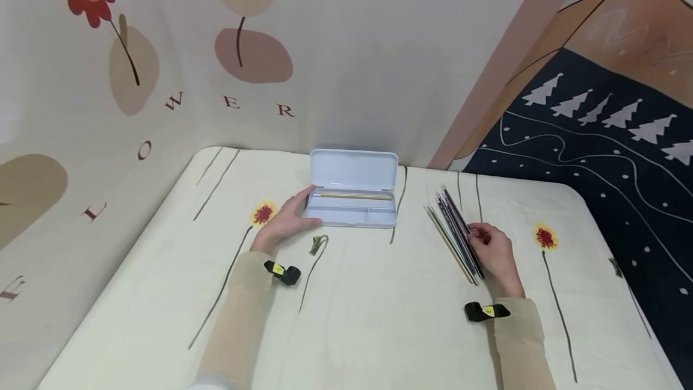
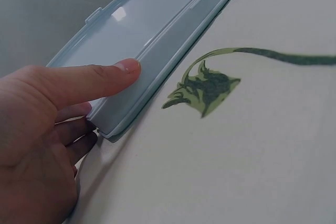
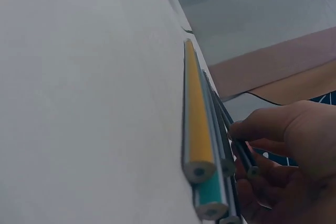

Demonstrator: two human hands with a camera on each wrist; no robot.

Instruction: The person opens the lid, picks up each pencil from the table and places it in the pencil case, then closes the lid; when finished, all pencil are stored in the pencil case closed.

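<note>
A pale blue pencil case (image 1: 352, 216) stands with its lid raised, one yellowish pencil (image 1: 354, 197) lying in its back compartment. My left hand (image 1: 287, 221) holds the case's left end; in the left wrist view the thumb (image 2: 113, 80) lies along the front wall and the other fingers go round the corner. To the right, a bundle of pencils (image 1: 453, 235) lies slanted on the cloth. My right hand (image 1: 494, 254) pinches a dark pencil (image 3: 242, 157) at the bundle's right side. A yellow pencil (image 3: 199, 124) and a teal one (image 3: 211, 198) show their ends nearest the camera.
A white cloth (image 1: 368, 312) printed with flowers covers the table. Behind it hangs a patterned curtain (image 1: 379, 65), close to the case's lid. Dark fabric with white trees (image 1: 585, 155) borders the right side. Each sleeve carries a black wrist camera (image 1: 289, 274).
</note>
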